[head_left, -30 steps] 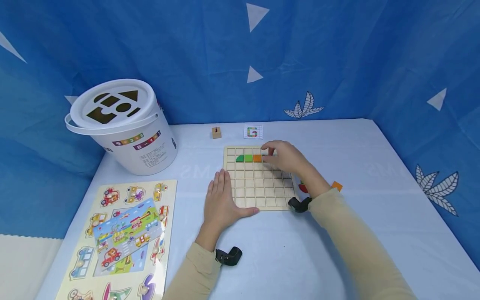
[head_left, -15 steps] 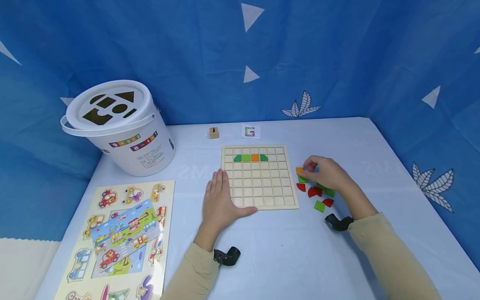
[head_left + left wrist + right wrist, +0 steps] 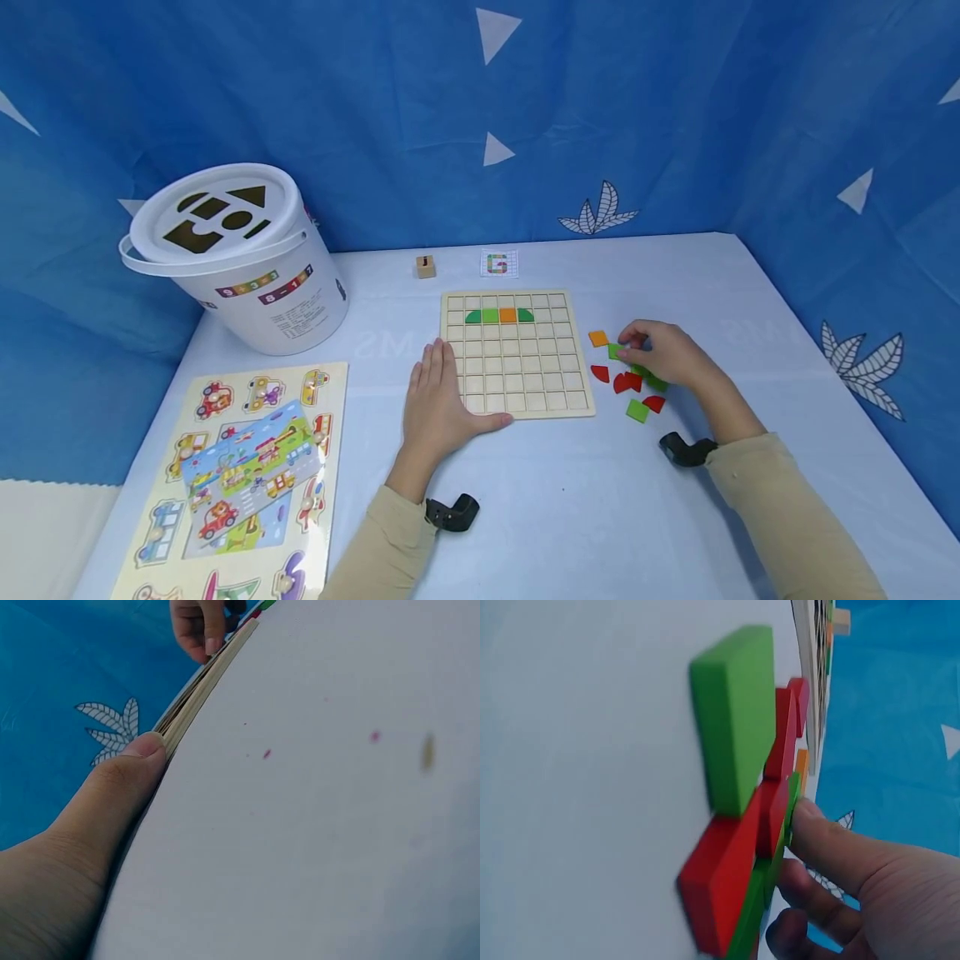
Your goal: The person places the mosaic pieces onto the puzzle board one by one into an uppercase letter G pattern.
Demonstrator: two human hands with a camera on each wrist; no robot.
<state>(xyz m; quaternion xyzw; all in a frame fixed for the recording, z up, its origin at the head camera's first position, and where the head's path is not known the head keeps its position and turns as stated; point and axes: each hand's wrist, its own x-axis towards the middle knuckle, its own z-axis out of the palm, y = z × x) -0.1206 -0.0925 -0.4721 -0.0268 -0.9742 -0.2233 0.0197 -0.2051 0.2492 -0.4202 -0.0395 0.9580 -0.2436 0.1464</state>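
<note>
In the head view, a pale wooden grid board (image 3: 522, 383) lies mid-table. Its upper part carries a row of pieces: a dark green quarter-round, a light green square (image 3: 491, 316), an orange square (image 3: 507, 315) and another dark green quarter-round. My left hand (image 3: 438, 408) rests with straight fingers along the board's left edge, thumb against the front edge. To the right of the board, my right hand (image 3: 663, 354) pinches a light green square tile (image 3: 614, 351) between thumb and fingers. Close by lie a loose orange square (image 3: 597, 338), red quarter-rounds (image 3: 600, 373) and more green pieces (image 3: 637, 411).
A white bucket (image 3: 300, 317) with a shape-hole lid stands at the back left. In front of it lies a vehicle peg puzzle (image 3: 341, 392) with picture cards on top. Behind the board are a small wooden block (image 3: 425, 267) and a pattern card (image 3: 499, 263).
My right hand has left the board, where a dark green quarter-round now shows, and moved right to the loose pieces, shifting from the orange square to a green one. My left hand stays put.
</note>
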